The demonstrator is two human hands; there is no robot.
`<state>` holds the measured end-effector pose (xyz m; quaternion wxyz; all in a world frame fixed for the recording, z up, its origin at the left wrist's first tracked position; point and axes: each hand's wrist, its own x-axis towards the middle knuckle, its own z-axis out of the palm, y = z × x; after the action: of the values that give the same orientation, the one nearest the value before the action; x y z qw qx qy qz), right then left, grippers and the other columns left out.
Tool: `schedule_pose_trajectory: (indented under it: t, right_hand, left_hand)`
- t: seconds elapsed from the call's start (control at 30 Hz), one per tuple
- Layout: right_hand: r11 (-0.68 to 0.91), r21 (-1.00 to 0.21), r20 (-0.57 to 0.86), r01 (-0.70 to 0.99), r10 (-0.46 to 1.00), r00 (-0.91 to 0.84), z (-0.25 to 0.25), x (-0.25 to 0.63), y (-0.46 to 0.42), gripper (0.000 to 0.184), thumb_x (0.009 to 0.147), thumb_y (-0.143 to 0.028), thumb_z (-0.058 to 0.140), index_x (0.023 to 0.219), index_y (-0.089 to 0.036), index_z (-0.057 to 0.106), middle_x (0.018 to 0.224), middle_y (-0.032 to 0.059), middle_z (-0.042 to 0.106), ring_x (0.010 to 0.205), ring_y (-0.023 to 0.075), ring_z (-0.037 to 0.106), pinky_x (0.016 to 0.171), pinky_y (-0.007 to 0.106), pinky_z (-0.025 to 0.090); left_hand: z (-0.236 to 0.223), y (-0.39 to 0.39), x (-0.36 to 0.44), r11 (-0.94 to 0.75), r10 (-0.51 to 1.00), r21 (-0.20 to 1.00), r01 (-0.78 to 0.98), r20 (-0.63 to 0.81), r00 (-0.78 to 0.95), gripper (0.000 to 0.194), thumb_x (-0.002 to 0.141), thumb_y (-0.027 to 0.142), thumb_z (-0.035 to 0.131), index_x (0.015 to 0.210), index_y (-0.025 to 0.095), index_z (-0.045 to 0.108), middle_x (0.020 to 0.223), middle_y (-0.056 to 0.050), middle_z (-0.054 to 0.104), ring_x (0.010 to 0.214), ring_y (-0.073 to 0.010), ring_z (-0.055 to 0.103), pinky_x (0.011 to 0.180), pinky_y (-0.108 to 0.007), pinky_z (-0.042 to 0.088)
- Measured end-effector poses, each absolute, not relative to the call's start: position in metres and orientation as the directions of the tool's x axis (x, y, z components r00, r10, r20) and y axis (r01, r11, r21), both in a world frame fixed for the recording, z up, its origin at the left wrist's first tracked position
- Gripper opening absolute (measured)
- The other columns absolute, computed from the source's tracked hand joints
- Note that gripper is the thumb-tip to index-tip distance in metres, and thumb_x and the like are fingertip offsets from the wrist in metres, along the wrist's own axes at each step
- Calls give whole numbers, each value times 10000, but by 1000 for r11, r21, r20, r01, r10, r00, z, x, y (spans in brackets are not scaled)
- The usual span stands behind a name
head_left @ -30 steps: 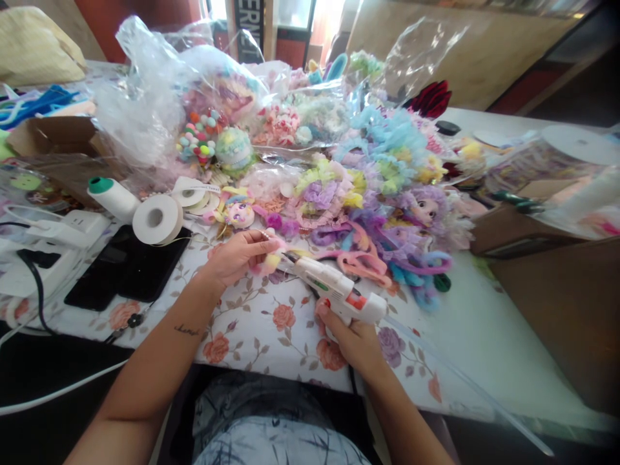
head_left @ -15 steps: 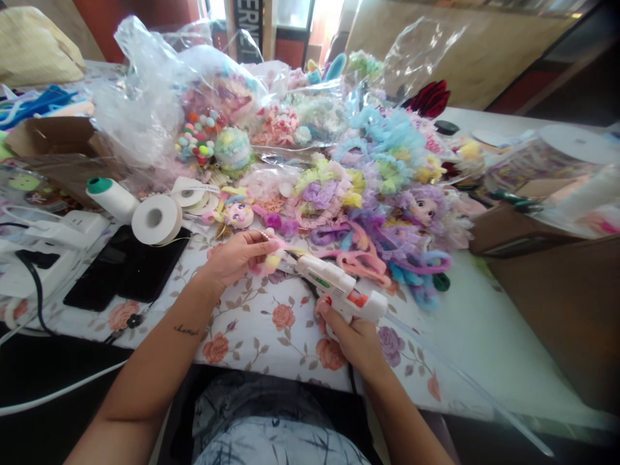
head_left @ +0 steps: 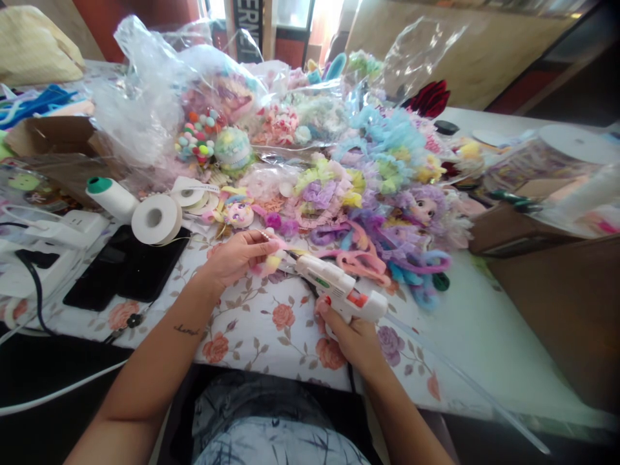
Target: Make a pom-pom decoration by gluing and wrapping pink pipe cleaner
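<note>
Change: your hands and the gun stay put.
Right hand (head_left: 351, 336): you grip the white plastic glue gun (head_left: 339, 289), nozzle aimed up-left.
Left hand (head_left: 237, 255): you pinch the fuzzy pink-yellow pompom (head_left: 270, 261) at the nozzle.

Bare forearms, small script tattoo on left forearm (head_left: 186, 330), blue-grey patterned trousers (head_left: 276, 439).

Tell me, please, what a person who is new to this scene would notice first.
First, the big heap of pastel craft pieces, fluffy flowers and pipe cleaners, fills the middle of the flowered tablecloth. In front of it, the right hand grips a white glue gun, its nozzle aimed at a small fluffy piece pinched in the left hand. At the left stand a white tape roll and a thread spool.
</note>
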<state>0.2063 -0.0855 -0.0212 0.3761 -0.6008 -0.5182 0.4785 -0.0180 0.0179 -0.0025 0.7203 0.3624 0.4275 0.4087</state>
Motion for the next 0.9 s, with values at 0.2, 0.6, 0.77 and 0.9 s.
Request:
schedule_pose_trajectory:
  t: [0.2, 0.6, 0.77, 0.9]
  right_hand:
    - [-196, -947, -193, 256, 981, 37, -20, 205, -86, 280, 847, -453, 571, 722, -204, 593, 543, -9, 561, 510, 145, 495, 526, 281, 414]
    - [-174, -942, -181, 287, 983, 1, -25, 208, -86, 304, 834, -478, 583, 707, -202, 589, 557, -9, 565, 515, 140, 485, 531, 278, 400]
    - [-154, -951, -168, 268, 985, -30, -29, 209, -87, 323, 858, -476, 574, 677, -209, 552, 558, -11, 542, 524, 139, 480, 530, 276, 402]
    - [-159, -947, -183, 280, 981, -60, -34, 210, -87, 344, 861, -509, 564, 687, -212, 551, 558, -13, 539, 511, 138, 472, 517, 279, 400]
  left_hand:
    - [-2, 18, -19, 414, 891, 862, -294, -317, 325, 267, 651, 289, 873, 776, 117, 712, 611, 10, 586, 481, -70, 514, 392, -170, 396]
    - [-1, 18, -19, 429, 887, 842, -327, -323, 331, 250, 655, 270, 870, 768, 109, 716, 562, 11, 592, 450, -71, 518, 378, -167, 381]
    - [0, 18, -18, 408, 893, 853, -326, -297, 338, 238, 660, 268, 866, 753, 107, 718, 560, 2, 611, 438, -77, 527, 393, -177, 409]
    - [0, 19, -17, 417, 891, 842, -341, -305, 337, 226, 666, 257, 861, 737, 109, 706, 552, 7, 605, 441, -81, 530, 403, -180, 425]
